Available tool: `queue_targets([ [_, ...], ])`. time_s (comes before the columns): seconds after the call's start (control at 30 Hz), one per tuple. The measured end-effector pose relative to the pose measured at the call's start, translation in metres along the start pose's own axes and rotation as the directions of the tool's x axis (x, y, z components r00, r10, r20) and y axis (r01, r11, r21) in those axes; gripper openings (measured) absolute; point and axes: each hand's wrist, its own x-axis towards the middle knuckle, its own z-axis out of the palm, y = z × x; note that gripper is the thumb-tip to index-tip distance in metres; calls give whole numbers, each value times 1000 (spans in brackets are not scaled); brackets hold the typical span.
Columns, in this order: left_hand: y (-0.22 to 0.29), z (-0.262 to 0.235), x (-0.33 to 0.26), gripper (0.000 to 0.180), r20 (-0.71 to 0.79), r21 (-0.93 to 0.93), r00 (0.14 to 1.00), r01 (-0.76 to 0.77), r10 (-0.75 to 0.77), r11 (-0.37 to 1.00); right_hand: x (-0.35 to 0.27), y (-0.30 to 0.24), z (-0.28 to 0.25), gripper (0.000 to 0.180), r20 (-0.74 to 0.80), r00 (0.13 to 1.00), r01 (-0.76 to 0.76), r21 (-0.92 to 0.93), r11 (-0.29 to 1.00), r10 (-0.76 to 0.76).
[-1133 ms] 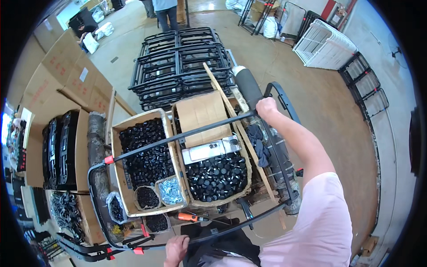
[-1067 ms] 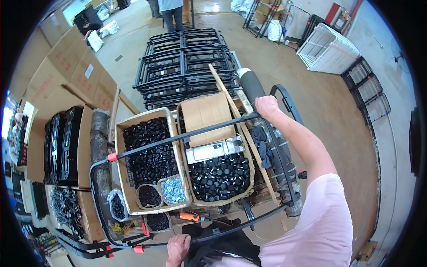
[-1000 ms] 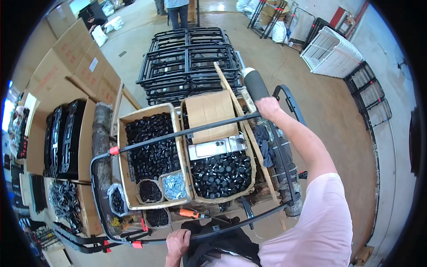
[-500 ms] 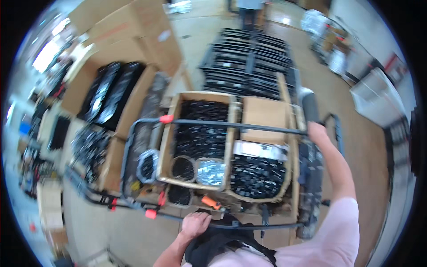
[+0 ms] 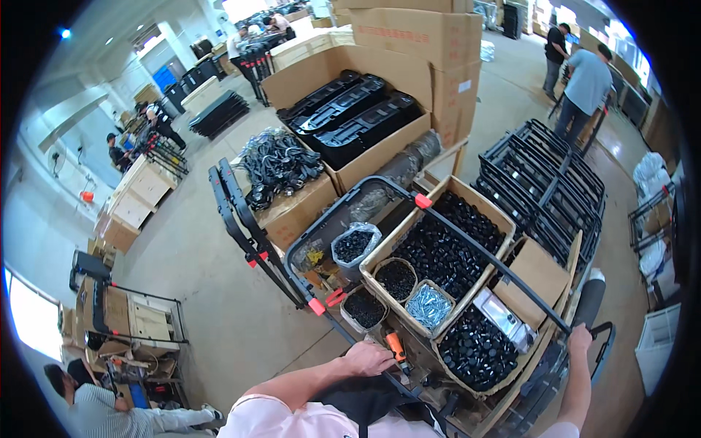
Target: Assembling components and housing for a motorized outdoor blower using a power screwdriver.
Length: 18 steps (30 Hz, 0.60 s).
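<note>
A black tubular frame (image 5: 475, 248) with red clips lies slantwise over several boxes of small parts. My left hand (image 5: 369, 358) is closed on its near bar, beside an orange-and-black power driver (image 5: 396, 347). At the frame's far right corner, my right hand (image 5: 580, 340) is wrapped round the tube. Beneath the frame are a large box of black caps (image 5: 450, 237), a carton of blue-silver screws (image 5: 428, 306), and small cartons of dark parts (image 5: 363, 308). A box of larger black caps (image 5: 478, 347) sits nearest me, with a silver-white packet (image 5: 504, 318) on its edge.
Stacked black frames (image 5: 544, 186) stand beyond the boxes. To the left are folded black tubes (image 5: 252, 233), bundled cables (image 5: 281, 164) and a carton of black moulded covers (image 5: 358, 113). A person in a grey-blue shirt (image 5: 588, 84) stands behind the stack; others work farther back.
My view has swung to the left and risen, so more of the workshop shows. Both hands stay on the frame, which now appears slanted.
</note>
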Motion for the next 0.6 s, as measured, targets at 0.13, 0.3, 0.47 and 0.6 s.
queue_targets([
  [0.13, -7, -3, -7, 27, -94, -53, 993, -80, 75, 995, 3, 3, -20, 25, 252, 951, 239, -226, 944, -180],
  [0.3, -14, -36, -25, 17, -397, -71, 913, -135, 96, 988, -1, 9, -11, 27, 102, 981, 185, -251, 950, -164],
  [0.47, -28, -84, -50, 14, -511, -31, 860, -39, 18, 999, 6, 8, -2, 37, 46, 987, 158, -230, 960, -152],
  [0.6, -50, -113, -51, 15, -528, 22, 848, 55, -35, 998, -11, 4, 4, 44, -87, 995, 48, -113, 992, -58],
])
